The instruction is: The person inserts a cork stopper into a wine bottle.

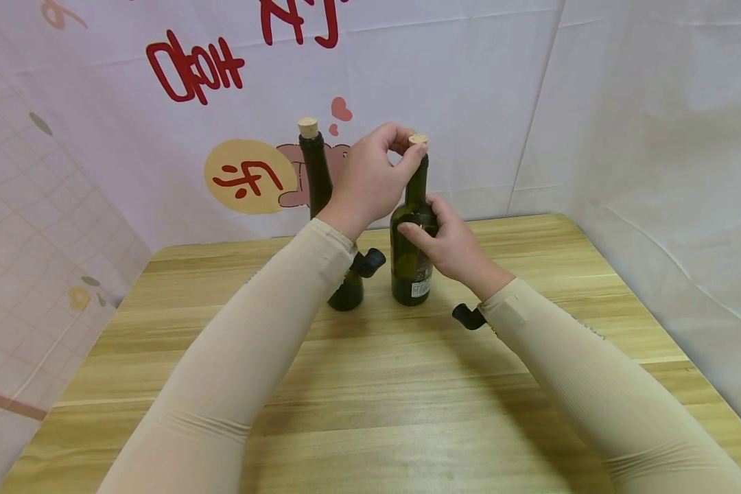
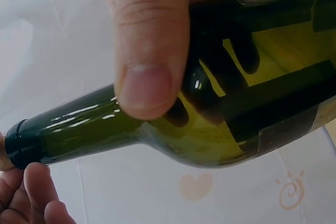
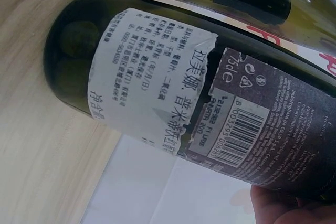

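A dark green wine bottle (image 1: 404,274) stands on the wooden table. Its cork (image 1: 418,139) sits in the mouth, pinched between thumb and fingers of my left hand (image 1: 370,178). My right hand (image 1: 457,250) grips the bottle just below its shoulder, thumb in front. In the left wrist view that thumb (image 2: 149,85) lies across the green glass, and left fingertips (image 2: 39,190) are right at the lip. The right wrist view shows a torn white label (image 3: 147,82) above the base, a dark barcode label (image 3: 236,129), and right fingers (image 3: 283,208) beside the glass.
Close on the left is a second green bottle (image 1: 318,171) with its own cork (image 1: 308,127), partly hidden by my left forearm. The wood-grain table (image 1: 370,412) ends at white printed cloth (image 1: 469,89) at the back and sides. Black wrist cameras (image 1: 469,317) jut below both wrists.
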Demonstrator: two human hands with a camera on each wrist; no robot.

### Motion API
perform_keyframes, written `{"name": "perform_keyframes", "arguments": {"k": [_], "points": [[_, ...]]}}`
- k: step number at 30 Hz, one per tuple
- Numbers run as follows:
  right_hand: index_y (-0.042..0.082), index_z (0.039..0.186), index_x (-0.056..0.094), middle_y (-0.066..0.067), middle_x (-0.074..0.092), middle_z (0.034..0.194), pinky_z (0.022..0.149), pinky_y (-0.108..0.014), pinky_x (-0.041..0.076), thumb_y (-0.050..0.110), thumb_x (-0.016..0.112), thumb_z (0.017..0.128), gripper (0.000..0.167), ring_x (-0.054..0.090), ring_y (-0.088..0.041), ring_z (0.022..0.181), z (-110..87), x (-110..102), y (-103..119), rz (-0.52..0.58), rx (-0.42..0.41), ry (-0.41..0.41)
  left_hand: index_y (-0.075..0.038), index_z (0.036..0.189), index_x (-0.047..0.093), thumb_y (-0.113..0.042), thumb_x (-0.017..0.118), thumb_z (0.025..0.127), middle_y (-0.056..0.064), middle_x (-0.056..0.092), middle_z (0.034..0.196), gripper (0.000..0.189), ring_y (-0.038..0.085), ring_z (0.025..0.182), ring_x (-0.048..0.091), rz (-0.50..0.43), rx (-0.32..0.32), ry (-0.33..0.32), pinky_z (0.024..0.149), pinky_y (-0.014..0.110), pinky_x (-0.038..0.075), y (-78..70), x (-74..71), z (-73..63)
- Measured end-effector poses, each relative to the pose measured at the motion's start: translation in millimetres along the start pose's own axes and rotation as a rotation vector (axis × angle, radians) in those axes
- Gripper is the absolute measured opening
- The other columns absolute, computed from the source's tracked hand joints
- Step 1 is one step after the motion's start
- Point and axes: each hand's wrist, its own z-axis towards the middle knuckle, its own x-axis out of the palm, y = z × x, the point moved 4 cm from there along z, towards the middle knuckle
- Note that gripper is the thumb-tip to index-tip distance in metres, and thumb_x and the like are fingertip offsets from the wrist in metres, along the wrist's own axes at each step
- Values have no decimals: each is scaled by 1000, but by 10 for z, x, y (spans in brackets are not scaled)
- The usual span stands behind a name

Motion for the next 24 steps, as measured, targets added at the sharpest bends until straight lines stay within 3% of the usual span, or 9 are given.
{"name": "perform_keyframes", "arguments": {"k": [16, 24], "points": [[16, 151, 41, -13, 61, 135, 102, -53, 56, 34, 68, 104, 57, 68, -33, 119, -3, 0, 17, 11, 2, 11, -20, 121, 65, -40, 60, 108, -6, 68, 116, 24, 10, 96, 60, -1, 3, 1, 89, 28, 49, -2, -1, -1], [14, 152, 41, -15, 61, 135, 101, -53, 57, 31, 68, 104, 57, 68, -35, 119, 1, -3, 34, 22, -3, 13, -20, 119, 66, -39, 60, 108, -6, 69, 114, 24, 12, 89, 59, 1, 12, -11, 84, 27, 49, -14, -7, 3]]}}
